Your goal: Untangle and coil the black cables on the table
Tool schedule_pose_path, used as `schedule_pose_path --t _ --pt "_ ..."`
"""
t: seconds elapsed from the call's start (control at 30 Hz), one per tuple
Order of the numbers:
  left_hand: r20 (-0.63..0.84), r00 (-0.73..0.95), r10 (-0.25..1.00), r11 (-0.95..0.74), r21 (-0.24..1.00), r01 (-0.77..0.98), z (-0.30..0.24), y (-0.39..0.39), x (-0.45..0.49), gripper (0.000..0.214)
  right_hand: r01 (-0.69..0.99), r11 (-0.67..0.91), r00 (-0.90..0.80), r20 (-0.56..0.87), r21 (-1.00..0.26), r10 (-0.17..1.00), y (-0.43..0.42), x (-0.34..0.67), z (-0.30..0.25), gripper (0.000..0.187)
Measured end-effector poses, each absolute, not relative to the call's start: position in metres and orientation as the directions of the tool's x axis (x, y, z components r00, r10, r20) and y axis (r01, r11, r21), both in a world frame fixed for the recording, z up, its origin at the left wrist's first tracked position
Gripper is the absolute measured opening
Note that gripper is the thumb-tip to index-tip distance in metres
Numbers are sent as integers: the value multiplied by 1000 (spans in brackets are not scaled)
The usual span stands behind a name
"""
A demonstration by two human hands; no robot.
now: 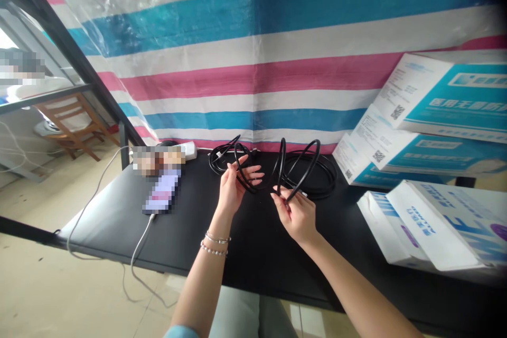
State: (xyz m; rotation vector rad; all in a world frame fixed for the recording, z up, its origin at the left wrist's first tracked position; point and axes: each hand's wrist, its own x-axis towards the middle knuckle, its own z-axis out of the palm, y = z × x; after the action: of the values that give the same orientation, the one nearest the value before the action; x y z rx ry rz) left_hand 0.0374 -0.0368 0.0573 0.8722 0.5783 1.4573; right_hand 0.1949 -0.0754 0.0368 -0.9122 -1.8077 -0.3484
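A long black cable (304, 169) lies in loose loops on the black table (253, 243), with some loops raised in the air. My left hand (233, 185), with bracelets on the wrist, pinches one strand between thumb and forefinger while the other fingers stretch out to the right. My right hand (297, 214) is closed around other strands of the same cable, lifting two loops upright. The cable runs between both hands. Another coil of black cable (222, 158) rests behind my left hand.
A phone (162, 195) on a white charging lead (138, 245) lies at the table's left, near a white adapter (189, 150). Several white-and-blue boxes (428, 116) are stacked at the right. A striped tarp hangs behind. A wooden chair (73, 124) stands far left.
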Motion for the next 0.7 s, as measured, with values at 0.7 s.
schedule_pose_path --t 0.7 --pt "135 312 941 78 808 -584 57 -47 50 51 805 586 -435 579 -93 690 -66 192 25 24"
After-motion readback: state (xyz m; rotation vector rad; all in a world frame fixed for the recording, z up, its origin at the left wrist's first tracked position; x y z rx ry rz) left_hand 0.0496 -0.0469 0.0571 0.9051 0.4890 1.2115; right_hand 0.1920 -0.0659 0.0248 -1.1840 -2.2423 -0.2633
